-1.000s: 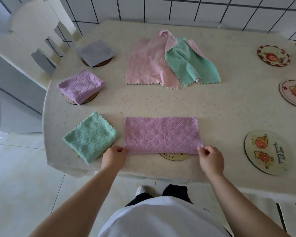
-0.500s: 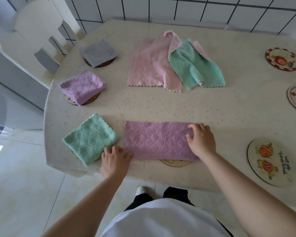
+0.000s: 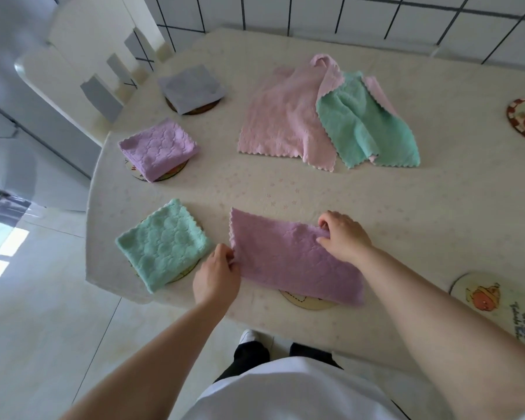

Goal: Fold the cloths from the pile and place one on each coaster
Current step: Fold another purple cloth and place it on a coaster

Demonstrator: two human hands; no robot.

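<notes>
Head view: purple cloth (image 3: 291, 256), folded to a strip, lies at the table's (image 3: 331, 189) near edge, partly covering a coaster (image 3: 308, 302). My left hand (image 3: 215, 275) pinches its near left corner. My right hand (image 3: 343, 236) grips the top edge, fingers curled and bunching fabric. Pile (image 3: 325, 116) sits mid-table, pink under green. Three folded cloths rest on coasters at left.

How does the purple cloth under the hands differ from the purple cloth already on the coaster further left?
The purple cloth under the hands is a long rectangle folded once; the far purple cloth is a compact folded square. The near one only partly covers its coaster, pinched by the left hand and right hand; the far one sits untouched. Both share colour and quilted texture.
</notes>
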